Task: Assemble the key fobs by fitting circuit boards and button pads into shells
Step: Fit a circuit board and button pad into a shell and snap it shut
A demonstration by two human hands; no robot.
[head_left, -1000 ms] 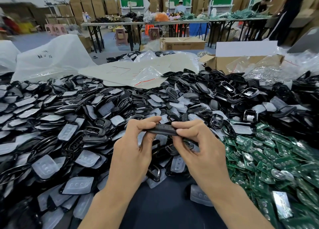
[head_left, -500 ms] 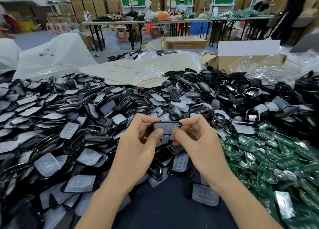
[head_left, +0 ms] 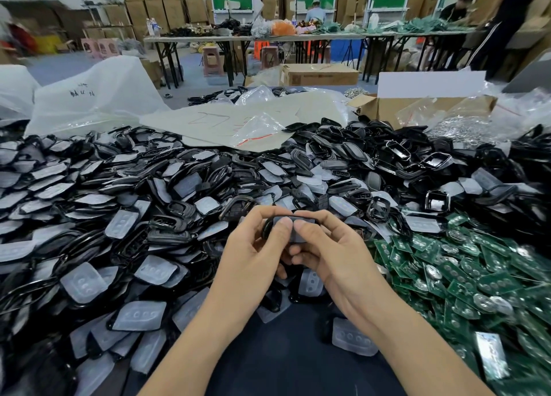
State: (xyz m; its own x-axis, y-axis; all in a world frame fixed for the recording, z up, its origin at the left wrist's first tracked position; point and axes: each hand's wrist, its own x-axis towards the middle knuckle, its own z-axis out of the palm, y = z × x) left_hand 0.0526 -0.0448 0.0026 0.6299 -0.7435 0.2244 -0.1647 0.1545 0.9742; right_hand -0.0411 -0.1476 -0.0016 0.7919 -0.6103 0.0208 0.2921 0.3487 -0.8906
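My left hand (head_left: pixel 253 255) and my right hand (head_left: pixel 331 255) together hold one black key fob shell (head_left: pixel 269 225) with a translucent grey button pad (head_left: pixel 298 234) lying in it. Both thumbs press on the pad from my side, and the fingers curl behind the shell. The shell is tilted up toward me above the table's near middle. A big heap of black shells (head_left: pixel 185 216) and translucent pads (head_left: pixel 83 282) covers the left and centre. Green circuit boards (head_left: pixel 465 276) are piled at the right.
A dark cloth strip (head_left: pixel 283 357) shows between my forearms, with a loose pad (head_left: pixel 353 337) on it. Plastic bags (head_left: pixel 95 97), cardboard sheets (head_left: pixel 238 121) and an open carton (head_left: pixel 417 106) stand behind the heap. People work at far tables (head_left: pixel 298 37).
The shell was held flat and edge-on between both hands, then turned up to face me. Both thumbs have come together onto the pad, and the hands have drawn slightly closer.
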